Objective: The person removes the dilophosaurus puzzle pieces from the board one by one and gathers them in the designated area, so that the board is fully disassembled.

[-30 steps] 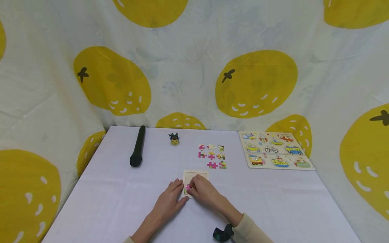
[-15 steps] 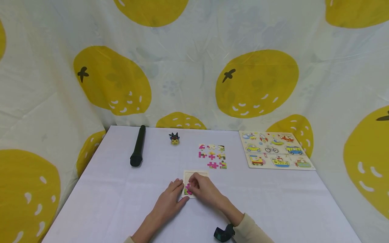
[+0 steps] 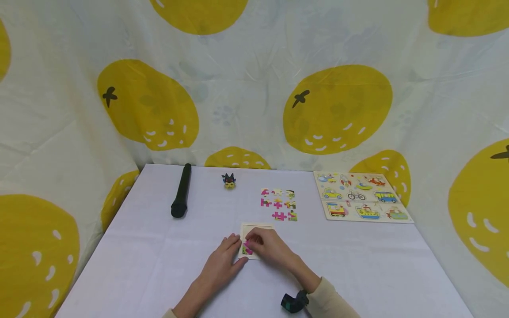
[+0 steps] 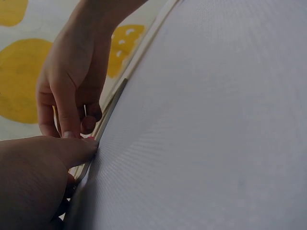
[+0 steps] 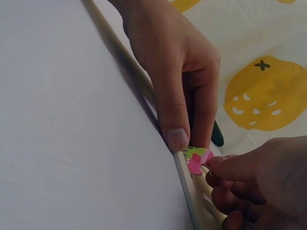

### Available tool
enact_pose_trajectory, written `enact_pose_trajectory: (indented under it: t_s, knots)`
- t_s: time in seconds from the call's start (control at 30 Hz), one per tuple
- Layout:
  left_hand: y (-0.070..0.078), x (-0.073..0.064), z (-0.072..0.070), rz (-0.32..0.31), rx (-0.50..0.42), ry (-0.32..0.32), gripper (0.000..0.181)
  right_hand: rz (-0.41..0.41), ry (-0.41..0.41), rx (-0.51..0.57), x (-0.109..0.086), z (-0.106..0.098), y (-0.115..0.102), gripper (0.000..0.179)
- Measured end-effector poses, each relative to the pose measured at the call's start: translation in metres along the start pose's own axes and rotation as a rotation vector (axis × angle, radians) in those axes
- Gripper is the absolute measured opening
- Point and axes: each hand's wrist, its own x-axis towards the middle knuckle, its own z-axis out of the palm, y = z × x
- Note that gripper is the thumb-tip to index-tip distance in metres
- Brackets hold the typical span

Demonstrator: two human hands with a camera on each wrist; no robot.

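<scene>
A small pale wooden puzzle tray (image 3: 257, 225) lies on the white table at the near middle. My left hand (image 3: 222, 261) rests along its left side, fingers extended and thumb at the near edge. My right hand (image 3: 273, 249) reaches over the tray and pinches a pink and green jigsaw piece (image 3: 247, 250) at its near left corner. Seen from the right wrist, that piece (image 5: 195, 161) shows beside the left thumb, and the right thumb and index finger are at its pink side. The right hand hides much of the tray.
Several loose jigsaw pieces (image 3: 279, 216) lie in rows beyond the tray. Farther back are a dark microphone (image 3: 182, 194), a small figurine (image 3: 229, 181) and a picture puzzle board (image 3: 363, 198) at the right. A black curved object (image 3: 294, 303) lies by the right sleeve.
The pink and green jigsaw piece has shifted within the tray's near left corner, and more of it shows now. The left hand stays at the tray's side.
</scene>
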Motion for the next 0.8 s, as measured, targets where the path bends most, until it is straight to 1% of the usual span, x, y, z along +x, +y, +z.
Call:
enact_pose_trajectory:
  t_s: [0.13,0.33,0.47,0.63,0.8]
  knots:
    - [0.000,0.000,0.000,-0.004,0.011,-0.014,0.054,0.041,0.017,0.026,0.001,-0.008,0.001,0.015]
    - [0.000,0.000,0.001,0.017,0.022,0.003,0.054,0.105,0.057,0.048,0.007,-0.023,0.007,0.014]
    - [0.000,0.000,0.001,0.021,0.022,0.008,0.053,0.133,0.093,0.056,0.014,-0.033,0.012,0.013]
    - [0.000,0.000,0.001,0.020,0.019,0.010,0.053,0.128,0.147,0.025,0.022,-0.043,0.020,0.015]
    - [0.000,-0.001,0.002,0.017,0.020,0.010,0.053,0.130,0.180,0.008,0.031,-0.051,0.028,0.015]
